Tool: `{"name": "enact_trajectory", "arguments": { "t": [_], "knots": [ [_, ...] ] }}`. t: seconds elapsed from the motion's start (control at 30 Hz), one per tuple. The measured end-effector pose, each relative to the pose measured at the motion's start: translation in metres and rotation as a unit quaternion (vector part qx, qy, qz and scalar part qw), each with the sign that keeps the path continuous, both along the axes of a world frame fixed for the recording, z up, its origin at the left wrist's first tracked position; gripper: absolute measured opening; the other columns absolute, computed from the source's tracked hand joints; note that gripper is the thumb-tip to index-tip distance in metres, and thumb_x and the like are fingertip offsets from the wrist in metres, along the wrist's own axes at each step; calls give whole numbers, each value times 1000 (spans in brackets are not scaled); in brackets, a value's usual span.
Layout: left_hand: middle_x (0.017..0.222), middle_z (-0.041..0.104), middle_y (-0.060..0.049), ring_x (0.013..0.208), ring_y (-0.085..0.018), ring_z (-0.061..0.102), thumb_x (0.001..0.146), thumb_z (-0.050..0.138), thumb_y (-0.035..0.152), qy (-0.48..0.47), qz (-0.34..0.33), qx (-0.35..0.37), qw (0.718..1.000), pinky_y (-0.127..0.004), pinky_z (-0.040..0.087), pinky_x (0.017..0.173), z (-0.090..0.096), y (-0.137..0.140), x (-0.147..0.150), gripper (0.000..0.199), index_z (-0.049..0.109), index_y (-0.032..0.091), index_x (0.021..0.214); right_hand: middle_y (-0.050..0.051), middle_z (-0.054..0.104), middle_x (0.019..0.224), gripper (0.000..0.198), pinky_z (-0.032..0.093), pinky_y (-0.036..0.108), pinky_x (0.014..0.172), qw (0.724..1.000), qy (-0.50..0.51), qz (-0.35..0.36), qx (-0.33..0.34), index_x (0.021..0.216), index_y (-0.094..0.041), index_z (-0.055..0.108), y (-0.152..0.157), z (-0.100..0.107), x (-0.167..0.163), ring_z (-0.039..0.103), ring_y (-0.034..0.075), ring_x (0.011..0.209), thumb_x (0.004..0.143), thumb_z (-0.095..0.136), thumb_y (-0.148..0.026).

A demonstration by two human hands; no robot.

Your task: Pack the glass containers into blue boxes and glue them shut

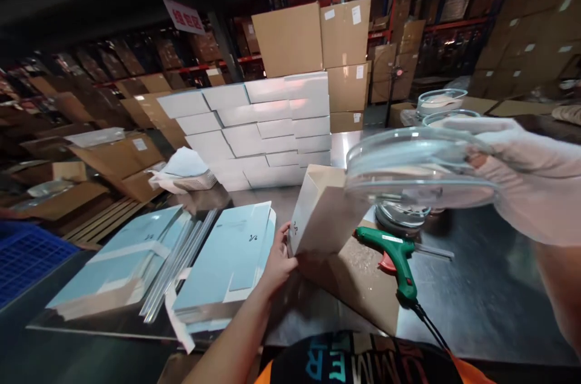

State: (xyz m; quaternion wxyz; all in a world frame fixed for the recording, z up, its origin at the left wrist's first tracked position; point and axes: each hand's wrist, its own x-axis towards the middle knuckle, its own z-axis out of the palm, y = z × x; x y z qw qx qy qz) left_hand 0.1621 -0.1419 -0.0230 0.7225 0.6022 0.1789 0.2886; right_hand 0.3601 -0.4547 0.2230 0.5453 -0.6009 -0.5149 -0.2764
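Observation:
My bare left hand (280, 260) grips the lower left edge of a white cardboard box (324, 214), which stands tilted on the table with a small handwritten mark on its side. My right hand (517, 169), in a white glove, holds up a clear round dish (422, 160), smeared by motion. The dish is beside and partly in front of the box's upper right; whether they touch, I cannot tell. Below the dish lies a green glue gun (393, 254) with a red trigger and a clear glue stick at its back, resting partly on a cardboard sheet (363, 296).
Flat light-blue card stacks (227, 245) and thin clear strips (177, 263) lie at left. White boxes (272, 130) form a wall behind. More round dishes (440, 101) stand at the back right. A blue crate (31, 263) is at far left; the glue gun's cord (429, 323) runs toward me.

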Motion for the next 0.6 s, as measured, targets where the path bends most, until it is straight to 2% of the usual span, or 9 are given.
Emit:
{"name": "enact_trajectory", "arguments": {
  "t": [0.07, 0.1, 0.17, 0.23, 0.3, 0.33, 0.43, 0.5, 0.6],
  "knots": [
    [141, 63, -12, 128, -33, 66, 48, 100, 25, -3, -7, -9, 1000, -41, 54, 107, -9, -2, -5, 109, 49, 27, 145, 2, 79, 118, 10, 65, 43, 87, 996, 33, 69, -40, 106, -35, 84, 0, 3, -19, 76, 27, 113, 97, 80, -36],
    [142, 63, -13, 129, -33, 66, 49, 100, 26, -6, -16, -17, 1000, -41, 53, 108, -14, -4, -8, 109, 50, 26, 145, 1, 79, 114, 11, 65, 40, 83, 995, 34, 81, -55, 106, -35, 85, 1, 3, -24, 76, 26, 109, 96, 81, -33],
    [145, 61, -14, 134, -34, 64, 50, 101, 27, -6, -37, -37, 999, -41, 52, 112, -22, -8, -10, 108, 50, 26, 146, 1, 80, 107, 10, 64, 38, 81, 996, 24, 58, -60, 104, -32, 85, 6, 3, -26, 77, 24, 103, 97, 79, -28],
    [149, 59, -15, 137, -34, 62, 50, 102, 27, -5, -46, -57, 997, -42, 51, 114, -27, -11, -11, 109, 51, 26, 146, 1, 79, 102, 9, 64, 39, 87, 999, 17, 19, -24, 103, -31, 85, 10, 3, -24, 76, 23, 98, 98, 78, -27],
    [150, 59, -15, 137, -35, 62, 50, 103, 28, -6, -48, -71, 996, -42, 51, 114, -28, -12, -11, 111, 50, 26, 148, 0, 79, 108, 11, 63, 42, 93, 1000, 18, 13, 13, 105, -34, 85, 13, 2, -23, 76, 24, 101, 100, 76, -29],
    [149, 59, -15, 136, -34, 62, 51, 103, 28, -9, -48, -74, 996, -42, 51, 113, -27, -12, -12, 112, 50, 27, 149, -1, 79, 113, 12, 63, 43, 94, 1000, 13, 27, 8, 106, -36, 84, 13, 2, -24, 76, 24, 104, 100, 76, -29],
    [148, 61, -13, 134, -32, 64, 50, 104, 26, -25, -46, -73, 996, -40, 51, 112, -25, -15, -12, 108, 53, 27, 145, 1, 79, 122, 14, 65, 40, 92, 990, -33, 87, -106, 110, -35, 83, 18, -3, -30, 76, 25, 116, 101, 74, -29],
    [147, 63, -13, 134, -31, 64, 49, 104, 25, -37, -65, -71, 995, -40, 51, 113, -24, -21, -12, 104, 56, 26, 141, 4, 81, 114, 13, 66, 37, 90, 974, -94, 95, -184, 108, -31, 81, 26, -9, -35, 77, 25, 116, 103, 70, -25],
    [138, 68, -13, 129, -33, 67, 47, 105, 27, -10, -104, -61, 993, -45, 53, 112, -27, -32, -8, 100, 58, 24, 136, 8, 79, 118, 18, 66, 46, 97, 962, -139, 67, -227, 117, -28, 77, 41, -23, -39, 75, 29, 118, 101, 69, -26]
  ]
}}
